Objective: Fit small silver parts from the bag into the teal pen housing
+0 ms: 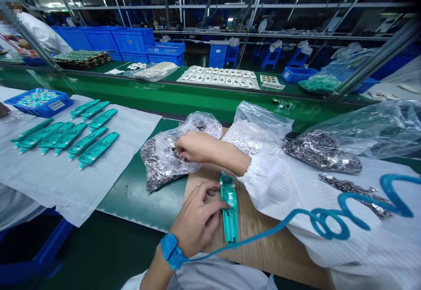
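Wrist strap: a blue band (171, 249) sits on the left wrist, closest to me, and a coiled blue cord (332, 222) runs from it off to the right across the white sleeve (296, 193).
Left hand: the left hand (197, 220) rests on a brown board (259, 241) on the worktop, its fingers (210, 191) curled and pinching the side of a teal plastic housing.
Teal plastic housing: the teal plastic housing (230, 213) lies lengthwise on the board, narrow end pointing away from the person, touching the left hand along its left edge.
Right hand: the right hand (194, 146) reaches across to the left, above the housing, and lies on a clear bag; its fingers are bent down and pressed together at the bag's mouth. I cannot tell what, if anything, they pinch.
Clear bag: the clear bag (164, 158) holds small dark metal parts and sits partly on the green worktop (138, 193), partly at the board's far edge.
Second bag: another clear bag (259, 127), with white contents, stands just behind the right forearm.
Loose parts: a heap of shiny metal parts (324, 152) lies to the right on white sheeting.
Finished row: teal housings (66, 136) lie in rows on a white sheet (66, 180) to the left, well apart from the hands.
Blue tray: a blue tray (39, 101) stands beyond that row.
Far side: a person in white (42, 33) is at the far bench, top left.
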A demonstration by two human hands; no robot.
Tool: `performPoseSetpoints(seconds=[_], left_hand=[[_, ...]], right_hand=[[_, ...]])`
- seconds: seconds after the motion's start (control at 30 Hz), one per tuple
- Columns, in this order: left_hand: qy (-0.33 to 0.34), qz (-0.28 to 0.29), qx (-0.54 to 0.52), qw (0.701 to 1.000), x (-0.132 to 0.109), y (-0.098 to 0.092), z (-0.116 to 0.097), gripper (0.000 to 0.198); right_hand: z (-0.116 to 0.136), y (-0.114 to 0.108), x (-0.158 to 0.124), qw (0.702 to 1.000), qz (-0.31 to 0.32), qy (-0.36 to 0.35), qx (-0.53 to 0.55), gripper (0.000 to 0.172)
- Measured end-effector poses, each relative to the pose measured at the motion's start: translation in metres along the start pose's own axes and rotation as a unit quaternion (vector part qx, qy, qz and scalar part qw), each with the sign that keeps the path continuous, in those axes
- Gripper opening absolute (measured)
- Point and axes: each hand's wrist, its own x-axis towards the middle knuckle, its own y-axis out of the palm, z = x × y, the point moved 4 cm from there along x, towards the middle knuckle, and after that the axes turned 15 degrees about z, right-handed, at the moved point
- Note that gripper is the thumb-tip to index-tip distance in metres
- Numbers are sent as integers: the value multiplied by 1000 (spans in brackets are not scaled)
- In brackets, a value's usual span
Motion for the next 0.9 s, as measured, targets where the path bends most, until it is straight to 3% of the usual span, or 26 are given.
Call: performPoseSetpoints(seconds=[0.17,0.33,0.5,0.63,0.77,0.9], left_hand=[[-2,2,14,1000,2,-3,-3,35],[25,6,47,999,3,-2,-3,32],[19,16,47,999,2,-1,-3,34],[4,28,27,999,3,-1,-4,33],[-1,30,13,999,4,0,-4,30],[-1,26,15,1000,3,3,-3,30]], right_hand=[[-5,-11,-26,999,-48,20,3,17],[5,-8,-85,993,-109,38,36,24],[-11,50,-142,981,-33,175,73,23],[-34,91,-172,970,-54,207,112,31],[-32,83,-163,976,-68,174,116,31],[-5,52,-110,991,-16,128,19,27]])
